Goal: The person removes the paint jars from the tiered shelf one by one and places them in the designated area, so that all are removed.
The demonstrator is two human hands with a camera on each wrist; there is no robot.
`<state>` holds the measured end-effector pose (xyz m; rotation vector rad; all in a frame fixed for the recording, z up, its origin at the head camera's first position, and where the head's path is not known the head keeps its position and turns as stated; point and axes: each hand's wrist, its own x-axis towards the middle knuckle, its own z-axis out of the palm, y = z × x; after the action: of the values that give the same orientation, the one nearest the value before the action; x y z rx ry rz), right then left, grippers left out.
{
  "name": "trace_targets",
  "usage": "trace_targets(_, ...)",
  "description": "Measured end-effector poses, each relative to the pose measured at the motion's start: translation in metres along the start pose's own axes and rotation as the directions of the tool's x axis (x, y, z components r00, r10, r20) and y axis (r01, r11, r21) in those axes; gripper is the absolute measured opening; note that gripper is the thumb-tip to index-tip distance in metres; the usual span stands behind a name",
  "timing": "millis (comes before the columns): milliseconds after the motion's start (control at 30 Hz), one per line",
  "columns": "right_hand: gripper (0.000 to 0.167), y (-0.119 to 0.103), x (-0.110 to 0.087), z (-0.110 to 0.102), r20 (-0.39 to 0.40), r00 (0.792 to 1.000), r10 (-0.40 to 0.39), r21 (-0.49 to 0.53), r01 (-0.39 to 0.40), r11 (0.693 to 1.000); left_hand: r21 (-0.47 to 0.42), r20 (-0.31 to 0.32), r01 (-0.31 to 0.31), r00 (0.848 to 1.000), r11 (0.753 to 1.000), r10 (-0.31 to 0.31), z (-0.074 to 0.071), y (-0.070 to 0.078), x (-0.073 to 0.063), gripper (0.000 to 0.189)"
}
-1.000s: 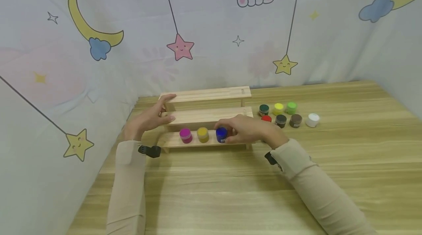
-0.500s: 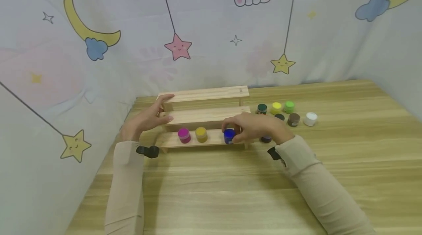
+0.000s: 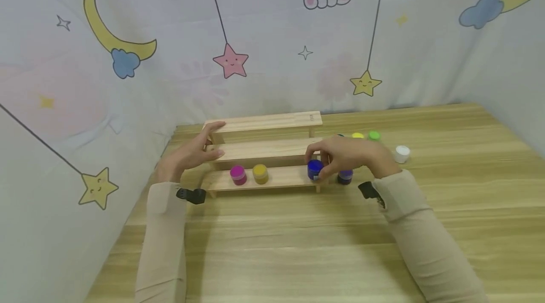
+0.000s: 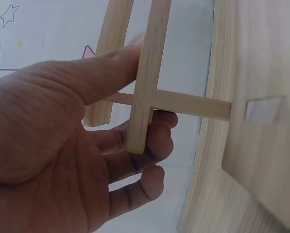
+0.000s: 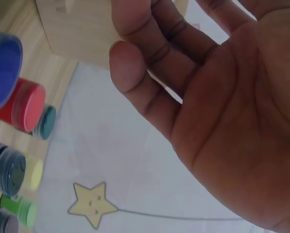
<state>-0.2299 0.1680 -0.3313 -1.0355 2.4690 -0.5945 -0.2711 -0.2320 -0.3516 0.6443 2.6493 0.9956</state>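
Observation:
A three-tier wooden display rack (image 3: 264, 149) stands on the table, and my left hand (image 3: 193, 154) holds its left end. In the left wrist view, thumb and fingers (image 4: 159, 141) curl round a wooden bar of its frame. My right hand (image 3: 351, 154) pinches a blue paint jar (image 3: 315, 168) at the right end of the lowest tier. Farther left on that tier sit a magenta jar (image 3: 238, 175) and an ochre-yellow jar (image 3: 260, 174). In the right wrist view the palm and curled fingers show, but the pinched jar is hidden.
Right of the rack a dark blue-violet jar (image 3: 345, 177) stands under my right hand. Behind it are a yellow jar (image 3: 357, 135), a light green jar (image 3: 374, 136) and a white jar (image 3: 402, 154). A red jar (image 5: 28, 104) shows in the right wrist view. A patterned curtain (image 3: 272, 81) hangs behind.
My right hand has slid the blue paint jar rightward along the lowest tier, from near the ochre-yellow jar to the right end. The left hand stays on the rack.

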Motion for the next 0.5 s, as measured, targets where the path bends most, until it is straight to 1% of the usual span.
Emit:
trace_targets(133,0.035,0.005,-0.010,-0.007,-0.009,1.000,0.024,0.026,-0.024,0.999,-0.005,0.001,-0.007,1.000,1.000,0.007,0.000,0.000,0.001,0.076)
trace_targets(333,0.037,0.011,-0.022,-0.015,-0.001,0.994,0.113,0.092,-0.112,0.989,-0.017,0.005,-0.013,1.000,1.000,0.013,-0.001,0.000,0.001,0.077)
trace_targets(500,0.034,0.017,-0.033,-0.022,0.004,0.993,0.119,0.113,-0.119,0.986,-0.016,0.008,-0.021,1.000,1.000,0.022,0.000,0.000,0.000,0.078)
